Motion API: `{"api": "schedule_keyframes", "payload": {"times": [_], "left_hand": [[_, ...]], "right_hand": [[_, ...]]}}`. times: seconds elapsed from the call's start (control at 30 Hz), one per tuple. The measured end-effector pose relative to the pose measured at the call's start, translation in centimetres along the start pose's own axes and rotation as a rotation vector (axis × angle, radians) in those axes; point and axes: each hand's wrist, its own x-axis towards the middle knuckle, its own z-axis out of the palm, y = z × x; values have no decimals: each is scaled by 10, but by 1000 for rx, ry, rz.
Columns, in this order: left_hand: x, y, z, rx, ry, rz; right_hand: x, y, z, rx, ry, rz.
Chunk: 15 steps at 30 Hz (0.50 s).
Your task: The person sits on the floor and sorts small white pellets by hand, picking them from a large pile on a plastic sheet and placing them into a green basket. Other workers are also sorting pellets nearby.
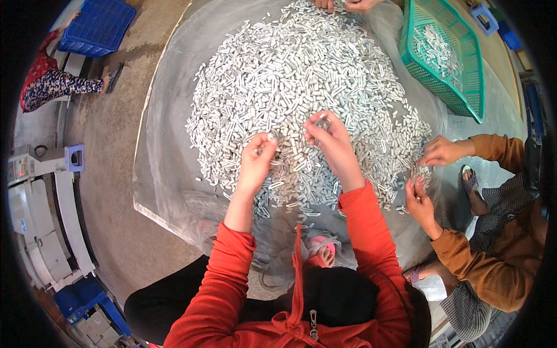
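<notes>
A broad heap of small silvery oblong link-shaped pieces [290,75] lies in front of me on a clear plastic sheet. Over its near side, my left hand [258,159] is closed in a pinch, with a small pale piece at the fingertips. My right hand [332,142] is a little farther out and to the right, its fingers curled round some of the silvery link pieces [322,122]. Both hands are just above the heap and apart from each other. Whether the fingertips touch the pieces below is hard to make out.
At right, a co-worker's brown-sleeved hands [435,152] work at the heap's edge. Another person's fingers [360,4] show at the far edge. A green plastic basket [411,55] holding similar pieces stands far right. A blue crate [98,29] is far left, by a seated person.
</notes>
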Motion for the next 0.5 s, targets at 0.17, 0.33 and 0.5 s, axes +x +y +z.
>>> {"api": "schedule_keyframes", "payload": {"times": [0.17, 0.33, 0.5], "left_hand": [[12, 16, -21, -563, -58, -87], [49, 36, -8, 288, 180, 144], [73, 29, 8, 953, 165, 412]], "right_hand": [[49, 8, 38, -1064, 34, -351], [61, 22, 38, -1074, 115, -442], [43, -9, 4, -212, 63, -31]]}}
